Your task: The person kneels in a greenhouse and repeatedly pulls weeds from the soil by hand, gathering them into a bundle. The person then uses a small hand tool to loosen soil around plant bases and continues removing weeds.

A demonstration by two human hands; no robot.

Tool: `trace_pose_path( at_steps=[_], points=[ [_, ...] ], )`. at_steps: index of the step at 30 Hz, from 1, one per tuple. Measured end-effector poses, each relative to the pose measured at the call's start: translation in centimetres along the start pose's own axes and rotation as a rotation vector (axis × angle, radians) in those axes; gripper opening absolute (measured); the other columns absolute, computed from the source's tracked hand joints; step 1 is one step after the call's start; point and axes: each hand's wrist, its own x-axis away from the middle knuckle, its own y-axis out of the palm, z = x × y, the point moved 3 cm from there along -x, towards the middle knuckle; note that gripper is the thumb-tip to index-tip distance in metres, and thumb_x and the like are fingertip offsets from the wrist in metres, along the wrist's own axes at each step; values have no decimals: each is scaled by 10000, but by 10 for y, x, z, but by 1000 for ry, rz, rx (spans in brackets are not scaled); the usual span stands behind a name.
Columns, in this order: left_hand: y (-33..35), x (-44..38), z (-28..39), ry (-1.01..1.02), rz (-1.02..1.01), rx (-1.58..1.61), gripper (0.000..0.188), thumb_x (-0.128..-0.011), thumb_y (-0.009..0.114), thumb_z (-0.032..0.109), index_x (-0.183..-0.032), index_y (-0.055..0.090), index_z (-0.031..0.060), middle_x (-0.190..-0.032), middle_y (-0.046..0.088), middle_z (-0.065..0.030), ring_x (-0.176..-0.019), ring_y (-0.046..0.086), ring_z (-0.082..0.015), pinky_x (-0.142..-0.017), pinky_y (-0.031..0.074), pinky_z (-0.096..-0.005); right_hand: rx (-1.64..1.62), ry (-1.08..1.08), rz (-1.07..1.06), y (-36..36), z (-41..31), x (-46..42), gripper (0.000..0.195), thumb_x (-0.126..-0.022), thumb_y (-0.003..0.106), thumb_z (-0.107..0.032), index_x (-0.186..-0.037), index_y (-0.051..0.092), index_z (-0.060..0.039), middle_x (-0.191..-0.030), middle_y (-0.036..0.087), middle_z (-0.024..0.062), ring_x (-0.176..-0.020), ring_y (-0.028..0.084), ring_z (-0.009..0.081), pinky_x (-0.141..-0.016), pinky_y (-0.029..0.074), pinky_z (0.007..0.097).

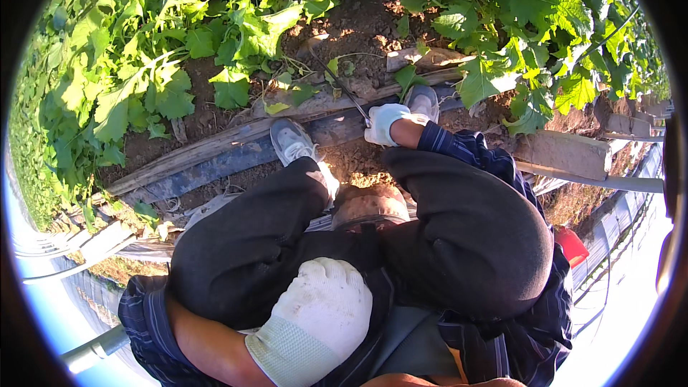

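Note:
My right hand [388, 123], in a white knit glove, grips a hand tool [344, 86] with a thin dark metal shaft. The shaft slants up and left over the wooden edging to the soil [352, 27]; I cannot make out the form of its far end. Close beside that hand is my right shoe [422, 102]. My left hand [322, 309], gloved in white too, lies against my lap with its back to the camera. Its fingers curl under and are hidden, so whether it holds anything is unclear. Broad-leaved green plants [226, 37] grow in the bed before me.
Weathered boards [215, 142] and a dark strip [209, 169] edge the bed. My left shoe [290, 142] is by them. At right are a concrete-like block [564, 153], a pale pipe [631, 184] and a red object [571, 247]. A brown rounded object [371, 204] sits between my legs.

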Motion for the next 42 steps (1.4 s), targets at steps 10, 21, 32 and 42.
trace_pose_path(
  at_steps=[10, 21, 32, 42],
  points=[
    [13, -6, -1, -52, 5, 73, 350, -893, 558, 194, -1034, 707, -90, -996, 669, -250, -891, 628, -335, -793, 464, -439, -487, -212, 453, -27, 86, 62, 310, -989, 569, -294, -1190, 606, -61, -961, 714, 202, -911, 699, 418, -827, 547, 486],
    [1, -8, 1, 85, 24, -11, 316, -884, 573, 185, -1017, 719, -61, -978, 666, -244, -907, 639, -341, -781, 470, -446, -606, -74, 789, -47, 84, -7, 313, -1063, 547, -291, -1094, 615, 13, -759, 620, 196, -703, 631, 370, -675, 496, 444],
    [-6, -1, -10, -34, 40, -81, 107, -827, 567, 156, -844, 650, 90, -790, 569, -63, -773, 575, -192, -657, 444, -336, -1174, 10, 305, -33, 70, -4, 327, -1064, 552, -301, -1248, 512, -33, -807, 631, 71, -546, 617, 131, -500, 534, 299],
    [0, -17, -16, 169, -262, 54, 230, -917, 590, 309, -948, 640, 87, -965, 633, -119, -900, 657, -301, -703, 537, -462, -698, 65, 501, -28, 74, 18, 492, -967, 601, -455, -1218, 628, -33, -984, 731, 244, -960, 702, 444, -849, 549, 507]
  ],
)
